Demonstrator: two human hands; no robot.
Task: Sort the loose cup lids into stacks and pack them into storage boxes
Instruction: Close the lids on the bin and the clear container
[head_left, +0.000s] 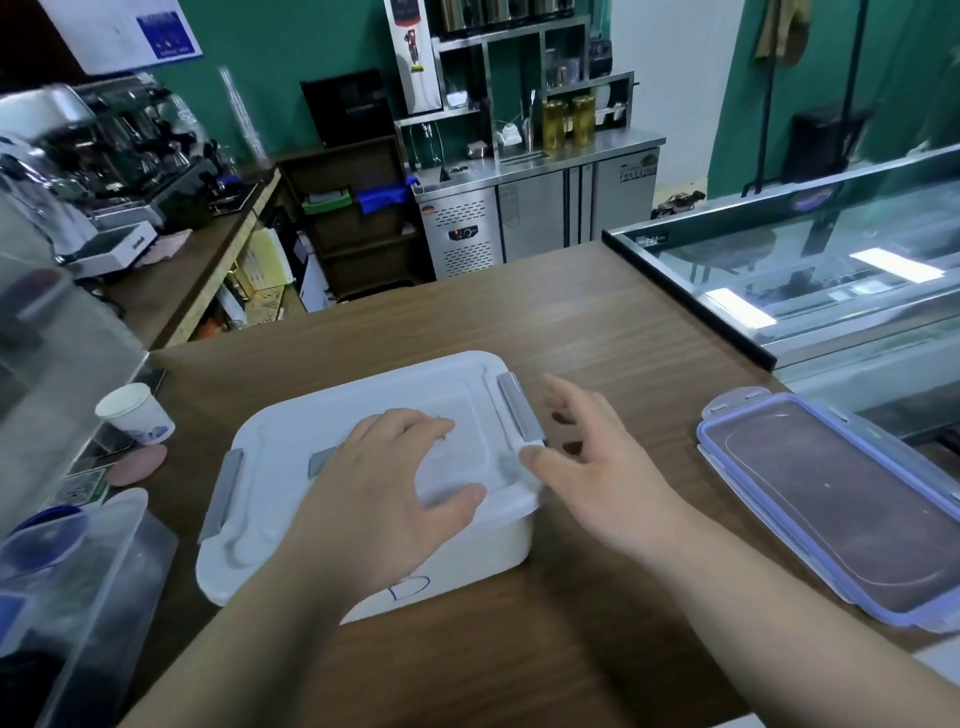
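The white storage box (363, 499) sits in the middle of the brown surface (597, 332), right in front of the person. Its lid is on top, so I cannot see if any cup lids are inside.

The left hand (395, 483) lies flat on the lid with the fingers spread. It grips nothing. It looks like it presses down so the box does not slide.

The right hand (587, 447) is open too, at the box's right side. Its thumb touches the lid edge just below the grey clip (519, 408). I think it is there to work that clip.

A see-through lid with a blue rim (841, 499) lies flat on the right, well apart from the box. A paper cup (137, 413) stands far to the left, out of the way.
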